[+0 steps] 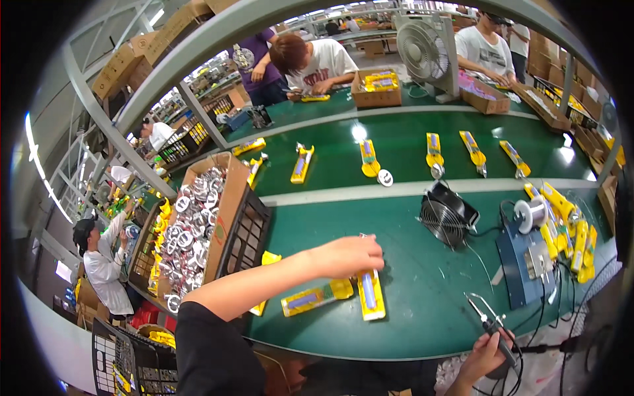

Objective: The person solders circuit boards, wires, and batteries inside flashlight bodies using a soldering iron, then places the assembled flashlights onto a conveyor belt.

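My right hand (485, 356) is closed round the dark handle of a soldering iron (500, 335), whose metal tip and thin bent tube point up and left over the green bench. My left hand (350, 256) reaches across with curled fingers over the upper end of a yellow casing (371, 297) with a violet cell in it. What those fingers pinch is hidden under them. Left of it, a second yellow casing (317, 297), also with a violet cell, lies flat. Another yellow casing (266, 284) is partly covered by my left forearm.
A carton of round white-silver parts (191, 224) stands left beside a black crate (249, 228). A small black fan (449, 214), a blue box with a solder spool (530, 216) and piled yellow casings (574, 231) are right. More casings (368, 158) line the belt; co-workers sit beyond.
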Available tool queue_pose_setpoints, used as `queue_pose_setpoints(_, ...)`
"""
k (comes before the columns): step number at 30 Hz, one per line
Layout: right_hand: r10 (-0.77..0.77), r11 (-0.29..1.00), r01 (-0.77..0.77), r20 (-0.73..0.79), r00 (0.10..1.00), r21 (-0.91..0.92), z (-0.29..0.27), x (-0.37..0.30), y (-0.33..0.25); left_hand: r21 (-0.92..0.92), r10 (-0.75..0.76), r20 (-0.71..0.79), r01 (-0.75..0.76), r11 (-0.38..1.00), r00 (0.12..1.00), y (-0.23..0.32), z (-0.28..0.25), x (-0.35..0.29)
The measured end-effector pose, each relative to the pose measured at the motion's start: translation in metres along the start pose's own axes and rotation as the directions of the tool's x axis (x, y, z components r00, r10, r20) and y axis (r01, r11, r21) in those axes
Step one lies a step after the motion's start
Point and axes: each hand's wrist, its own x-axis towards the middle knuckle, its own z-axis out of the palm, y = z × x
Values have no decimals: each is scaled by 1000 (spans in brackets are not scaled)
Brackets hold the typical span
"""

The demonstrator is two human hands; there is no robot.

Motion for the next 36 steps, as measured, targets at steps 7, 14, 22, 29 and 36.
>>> queue_pose_setpoints(7,0,1000,-4,131,991,26,-17,-9,-3,167,138,-64,-126,978,988,70,22,-8)
queue_pose_setpoints(14,40,996,-51,146,989,71,-22,-14,-3,-401,-791,-269,682,611,550,149,44,-36)
queue_pose_setpoints(22,99,992,-120,312,945,48,-14,-22,-7,-473,-902,-215,768,432,375,164,73,-27)
queue_pose_setpoints(29,218,976,-178,462,860,-129,-13,-35,-21,-438,-839,-265,716,544,475,159,67,-87)
queue_pose_setpoints(36,215,961,-60,588,780,-271,-26,-33,-8,-584,-779,-443,516,627,444,150,87,-94)
